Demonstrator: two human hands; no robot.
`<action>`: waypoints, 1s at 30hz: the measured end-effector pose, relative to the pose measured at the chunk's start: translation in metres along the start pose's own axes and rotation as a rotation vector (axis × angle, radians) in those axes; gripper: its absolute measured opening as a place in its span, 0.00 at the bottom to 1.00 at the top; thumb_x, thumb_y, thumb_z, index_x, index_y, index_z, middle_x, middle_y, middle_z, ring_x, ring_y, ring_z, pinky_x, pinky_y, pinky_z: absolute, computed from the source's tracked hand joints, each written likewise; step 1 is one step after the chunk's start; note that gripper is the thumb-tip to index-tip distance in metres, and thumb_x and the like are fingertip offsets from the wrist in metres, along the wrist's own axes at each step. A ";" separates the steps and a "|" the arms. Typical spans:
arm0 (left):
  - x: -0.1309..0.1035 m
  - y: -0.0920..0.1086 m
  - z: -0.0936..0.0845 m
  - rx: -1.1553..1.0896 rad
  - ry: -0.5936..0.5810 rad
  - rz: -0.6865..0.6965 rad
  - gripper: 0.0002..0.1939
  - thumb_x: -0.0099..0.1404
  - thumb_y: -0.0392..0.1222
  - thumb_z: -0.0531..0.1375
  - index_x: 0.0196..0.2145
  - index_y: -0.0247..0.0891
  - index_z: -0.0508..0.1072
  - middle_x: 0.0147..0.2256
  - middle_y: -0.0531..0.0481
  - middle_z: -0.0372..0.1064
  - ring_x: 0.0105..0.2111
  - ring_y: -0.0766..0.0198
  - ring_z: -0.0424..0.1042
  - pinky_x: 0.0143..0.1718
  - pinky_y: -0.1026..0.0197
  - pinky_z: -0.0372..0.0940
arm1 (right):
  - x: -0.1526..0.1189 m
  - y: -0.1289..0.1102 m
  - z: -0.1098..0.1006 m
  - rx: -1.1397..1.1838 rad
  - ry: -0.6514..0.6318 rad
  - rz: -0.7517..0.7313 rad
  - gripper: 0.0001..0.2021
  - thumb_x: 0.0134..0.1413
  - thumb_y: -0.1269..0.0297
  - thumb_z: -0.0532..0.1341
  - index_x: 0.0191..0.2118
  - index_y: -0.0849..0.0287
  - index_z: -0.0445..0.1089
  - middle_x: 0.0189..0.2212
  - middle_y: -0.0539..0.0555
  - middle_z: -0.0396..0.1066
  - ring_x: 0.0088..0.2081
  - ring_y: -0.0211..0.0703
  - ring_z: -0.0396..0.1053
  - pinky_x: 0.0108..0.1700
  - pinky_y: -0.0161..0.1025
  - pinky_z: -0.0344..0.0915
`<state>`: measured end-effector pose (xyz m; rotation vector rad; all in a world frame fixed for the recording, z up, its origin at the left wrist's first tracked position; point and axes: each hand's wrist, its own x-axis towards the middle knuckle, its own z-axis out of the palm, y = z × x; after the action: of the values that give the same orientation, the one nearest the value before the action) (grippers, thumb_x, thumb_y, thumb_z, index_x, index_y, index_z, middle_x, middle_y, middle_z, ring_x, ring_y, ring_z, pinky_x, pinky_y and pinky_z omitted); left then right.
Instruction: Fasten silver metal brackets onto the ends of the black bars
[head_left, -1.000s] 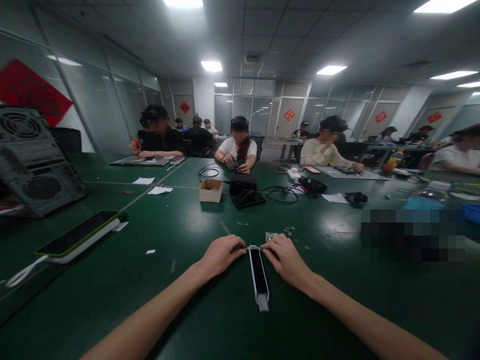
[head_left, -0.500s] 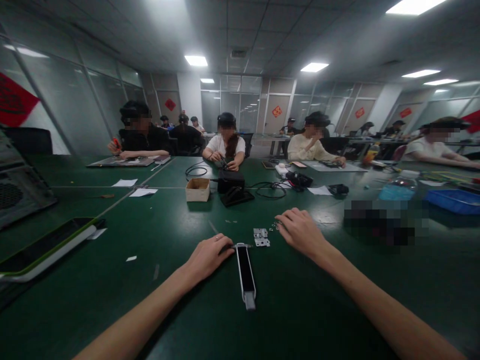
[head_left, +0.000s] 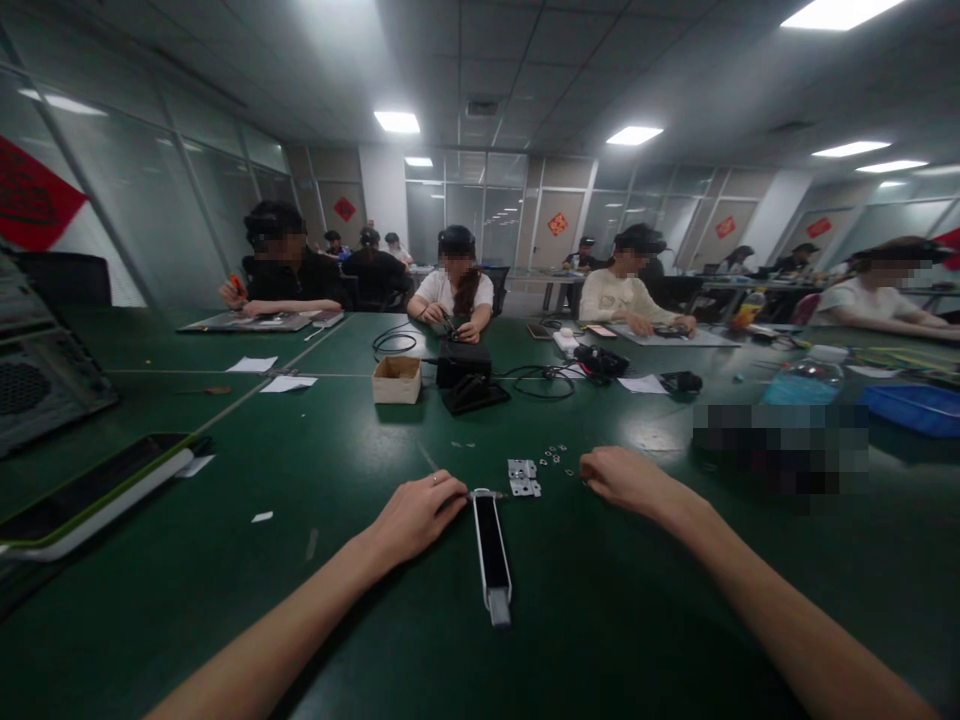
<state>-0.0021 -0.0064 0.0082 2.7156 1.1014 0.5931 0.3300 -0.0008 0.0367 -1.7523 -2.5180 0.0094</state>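
A long black strip-shaped thing with a white rim and a grey end [head_left: 491,545] lies lengthwise on the green table. A thin metal rod [head_left: 501,495] crosses its far end. At the rod's left end, the fingers of my left hand [head_left: 420,510] are closed in a pinch. Just to the right lies a silver metal hinge plate [head_left: 523,477] with holes. Several small metal rings [head_left: 555,455] are scattered beyond it. My right hand [head_left: 626,478] rests on the table beside them, its fingers curled together; anything inside them is hidden.
Farther back stand a small open cardboard box [head_left: 397,381] and a black device [head_left: 463,362] with cables. A green-edged case [head_left: 97,490] lies at left. On the right are a bottle of blue liquid [head_left: 802,380] and a blue tray [head_left: 915,408]. Several people sit across the table.
My right hand has drawn back toward me and to the right, uncovering the small rings, and its fingers have curled in. My left hand stays at the rod.
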 end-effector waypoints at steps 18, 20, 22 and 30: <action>-0.004 0.016 -0.001 0.009 0.243 0.126 0.07 0.67 0.41 0.55 0.41 0.37 0.69 0.37 0.48 0.69 0.32 0.65 0.71 0.32 0.64 0.67 | 0.001 -0.104 0.022 0.724 0.213 -0.199 0.07 0.59 0.63 0.54 0.35 0.60 0.67 0.31 0.52 0.67 0.30 0.38 0.63 0.32 0.36 0.61; -0.005 0.021 0.003 0.033 0.305 0.221 0.08 0.68 0.43 0.55 0.40 0.36 0.69 0.36 0.48 0.70 0.31 0.65 0.71 0.31 0.65 0.67 | -0.001 -0.118 0.028 0.767 0.246 -0.224 0.07 0.59 0.63 0.54 0.35 0.59 0.66 0.30 0.52 0.67 0.30 0.39 0.63 0.32 0.36 0.61; -0.004 0.027 0.008 0.058 0.336 0.270 0.09 0.69 0.43 0.53 0.38 0.35 0.69 0.34 0.48 0.71 0.30 0.64 0.71 0.30 0.65 0.67 | -0.001 -0.123 0.032 0.783 0.274 -0.250 0.06 0.59 0.64 0.55 0.34 0.59 0.66 0.30 0.52 0.66 0.31 0.39 0.63 0.33 0.36 0.61; -0.001 0.033 0.013 0.028 0.368 0.224 0.12 0.72 0.42 0.49 0.36 0.35 0.69 0.31 0.49 0.71 0.28 0.66 0.71 0.29 0.66 0.66 | -0.001 -0.118 0.031 0.835 0.226 -0.308 0.07 0.61 0.64 0.53 0.35 0.59 0.65 0.30 0.51 0.64 0.30 0.38 0.61 0.33 0.36 0.60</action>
<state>0.0234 -0.0311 0.0057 2.8476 0.8793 1.1570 0.2177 -0.0420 0.0108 -0.9705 -2.1084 0.6868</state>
